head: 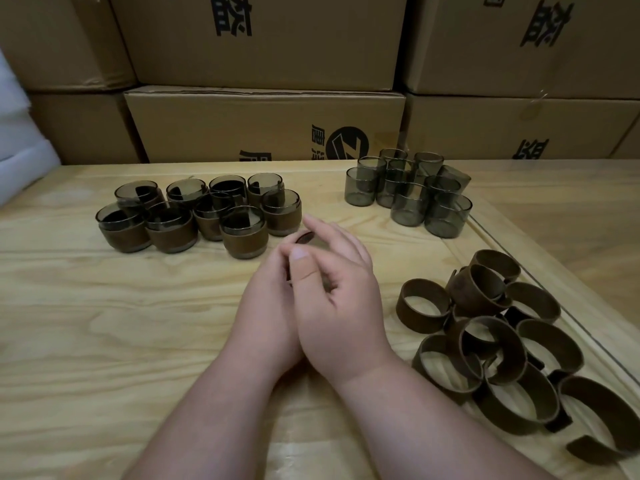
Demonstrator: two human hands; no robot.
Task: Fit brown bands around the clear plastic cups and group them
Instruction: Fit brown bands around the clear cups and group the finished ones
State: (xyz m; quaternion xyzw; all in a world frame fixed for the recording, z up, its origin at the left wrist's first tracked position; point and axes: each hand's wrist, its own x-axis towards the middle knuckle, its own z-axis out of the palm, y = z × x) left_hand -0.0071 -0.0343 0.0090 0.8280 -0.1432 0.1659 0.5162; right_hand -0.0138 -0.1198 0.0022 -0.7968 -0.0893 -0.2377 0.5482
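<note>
A pale wooden table point(104, 341) fills the lower view, its grain running in long wavy streaks from side to side. A clear sheet point(554, 237) covers its right part, its edge showing as a dark line running diagonally toward the near right. Behind the table, brown cardboard boxes point(263, 39) are stacked in at least two rows across the whole back. The lower middle box point(221, 123) sits right against the table's far edge, carrying black printed characters and a round black logo point(347, 144). More bold black characters show on the upper boxes. At the far left, a white, soft-looking mass point(20, 133) leans beside the stack; what it is cannot be told.
</note>
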